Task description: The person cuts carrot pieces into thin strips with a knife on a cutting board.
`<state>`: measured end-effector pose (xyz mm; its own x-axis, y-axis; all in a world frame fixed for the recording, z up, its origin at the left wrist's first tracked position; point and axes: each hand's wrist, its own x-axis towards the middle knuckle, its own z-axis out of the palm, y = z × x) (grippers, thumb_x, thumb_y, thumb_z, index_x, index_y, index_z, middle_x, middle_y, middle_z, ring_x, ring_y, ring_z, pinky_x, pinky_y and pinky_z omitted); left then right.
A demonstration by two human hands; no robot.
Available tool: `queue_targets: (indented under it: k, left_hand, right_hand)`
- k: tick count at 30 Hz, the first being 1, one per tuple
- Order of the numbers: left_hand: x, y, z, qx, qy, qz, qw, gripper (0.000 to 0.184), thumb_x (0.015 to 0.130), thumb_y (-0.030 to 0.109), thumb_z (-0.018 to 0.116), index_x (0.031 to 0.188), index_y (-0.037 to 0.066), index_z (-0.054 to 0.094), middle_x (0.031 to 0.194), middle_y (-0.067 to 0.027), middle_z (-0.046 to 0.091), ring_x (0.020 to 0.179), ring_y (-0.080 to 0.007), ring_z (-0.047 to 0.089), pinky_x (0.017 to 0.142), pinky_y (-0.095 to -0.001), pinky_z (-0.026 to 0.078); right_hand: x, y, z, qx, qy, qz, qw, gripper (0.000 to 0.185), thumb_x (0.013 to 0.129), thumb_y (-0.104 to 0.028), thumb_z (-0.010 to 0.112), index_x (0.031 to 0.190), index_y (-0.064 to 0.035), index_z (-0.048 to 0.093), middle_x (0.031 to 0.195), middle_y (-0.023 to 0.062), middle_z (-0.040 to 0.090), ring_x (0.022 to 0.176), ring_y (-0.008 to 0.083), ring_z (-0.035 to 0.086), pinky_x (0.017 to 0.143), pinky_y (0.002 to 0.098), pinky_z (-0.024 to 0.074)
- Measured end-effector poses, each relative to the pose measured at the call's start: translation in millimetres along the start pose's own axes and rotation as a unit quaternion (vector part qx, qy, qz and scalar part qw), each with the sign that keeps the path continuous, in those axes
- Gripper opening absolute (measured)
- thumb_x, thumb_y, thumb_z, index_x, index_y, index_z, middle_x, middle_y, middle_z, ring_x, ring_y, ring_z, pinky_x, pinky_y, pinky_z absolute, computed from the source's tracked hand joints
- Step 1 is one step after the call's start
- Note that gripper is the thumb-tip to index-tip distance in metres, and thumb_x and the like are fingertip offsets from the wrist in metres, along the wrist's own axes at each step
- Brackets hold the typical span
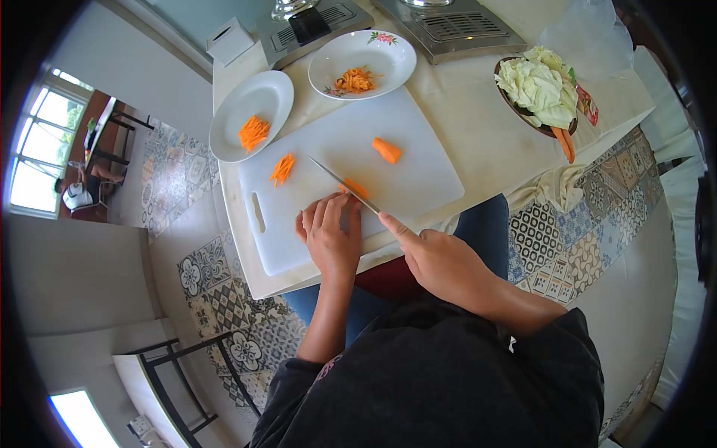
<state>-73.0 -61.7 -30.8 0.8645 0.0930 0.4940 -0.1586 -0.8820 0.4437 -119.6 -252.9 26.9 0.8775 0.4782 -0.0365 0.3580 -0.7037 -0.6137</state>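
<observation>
A knife [342,181] is in my right hand [441,261], its index finger laid along the back of the blade. The blade lies over carrot slices [355,188] on the white cutting board [426,175]. My left hand [328,230] has its fingers curled onto the board at the near side of those slices, fingertips touching them. A pile of carrot strips [283,170] rests at the board's left, and a carrot chunk [387,151] lies toward its right.
Behind the board stand a white plate [224,123] and a flowered plate [328,63], both with carrot strips. A bowl of cabbage [538,88] is at the right. Two metal stoves [455,30] line the back. A person [78,194] sits far left.
</observation>
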Motion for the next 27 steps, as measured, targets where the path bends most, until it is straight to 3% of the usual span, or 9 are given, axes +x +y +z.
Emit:
queue_targets:
  k: [2, 5, 8, 11, 17, 23, 27]
  left_hand:
    - [0, 2, 0, 0.004, -0.002, -0.007, 1.0, 0.017, 0.087, 0.022, 0.074, 0.101, 0.015, 0.069, 0.104, 0.0024, 0.071, 0.109, -0.0208, 0.061, 0.107, -0.0457, 0.032]
    - [-1, 1, 0, 0.004, -0.001, -0.004, 1.0, 0.018, 0.088, 0.025, 0.073, 0.103, 0.016, 0.069, 0.103, 0.0027, 0.071, 0.11, -0.0211, 0.06, 0.108, -0.0463, 0.031]
    - [-1, 2, 0, 0.003, -0.003, -0.007, 1.0, 0.018, 0.088, 0.025, 0.073, 0.103, 0.016, 0.069, 0.103, 0.0028, 0.071, 0.11, -0.0213, 0.06, 0.108, -0.0468, 0.031]
    - [-1, 2, -1, 0.006, -0.002, -0.006, 1.0, 0.018, 0.088, 0.025, 0.073, 0.103, 0.016, 0.07, 0.103, 0.0027, 0.071, 0.11, -0.0213, 0.06, 0.108, -0.0474, 0.031]
    - [-1, 2, 0, 0.002, 0.003, -0.009, 1.0, 0.018, 0.088, 0.025, 0.073, 0.103, 0.016, 0.07, 0.103, 0.0027, 0.071, 0.11, -0.0211, 0.061, 0.109, -0.0475, 0.031]
    - [-1, 2, 0, 0.002, 0.003, -0.009, 1.0, 0.018, 0.087, 0.025, 0.074, 0.103, 0.017, 0.071, 0.103, 0.0031, 0.071, 0.11, -0.0209, 0.061, 0.109, -0.0477, 0.03]
    - [0, 2, -3, -0.01, -0.007, -0.007, 1.0, 0.018, 0.086, 0.023, 0.074, 0.103, 0.017, 0.071, 0.103, 0.0031, 0.072, 0.109, -0.0204, 0.061, 0.109, -0.0482, 0.03]
  right_hand:
    - [-1, 4, -2, 0.015, 0.018, -0.013, 1.0, 0.061, 0.096, -0.012, 0.052, 0.152, 0.0024, 0.03, 0.072, 0.0213, 0.061, 0.062, 0.039, 0.062, 0.057, 0.048, 0.052]
    - [-12, 2, -2, 0.016, 0.063, 0.045, 0.997, 0.046, 0.1, -0.016, 0.051, 0.138, 0.0086, 0.041, 0.073, 0.0219, 0.063, 0.065, 0.0406, 0.064, 0.059, 0.0501, 0.0514]
    - [-18, 4, -3, -0.004, 0.061, 0.043, 0.997, 0.028, 0.101, -0.019, 0.05, 0.112, 0.0073, 0.048, 0.073, 0.0231, 0.064, 0.067, 0.0413, 0.065, 0.058, 0.0499, 0.0514]
    - [-21, 5, -8, -0.008, 0.041, 0.06, 0.997, 0.024, 0.102, -0.02, 0.05, 0.094, 0.002, 0.046, 0.068, 0.0234, 0.063, 0.064, 0.0411, 0.064, 0.056, 0.0495, 0.0508]
    - [-19, 11, -7, -0.014, 0.043, 0.059, 0.997, 0.027, 0.103, -0.02, 0.05, 0.09, 0.0032, 0.046, 0.061, 0.0219, 0.06, 0.059, 0.0419, 0.062, 0.053, 0.0502, 0.0484]
    - [-21, 8, -14, 0.052, 0.015, 0.104, 0.993, 0.028, 0.101, -0.021, 0.052, 0.09, 0.0035, 0.046, 0.066, 0.0259, 0.061, 0.067, 0.0464, 0.063, 0.062, 0.0545, 0.0492]
    - [-31, 15, -18, 0.054, 0.009, 0.083, 0.995, 0.028, 0.101, -0.021, 0.052, 0.094, 0.0043, 0.046, 0.07, 0.0286, 0.062, 0.071, 0.049, 0.063, 0.066, 0.0564, 0.0488]
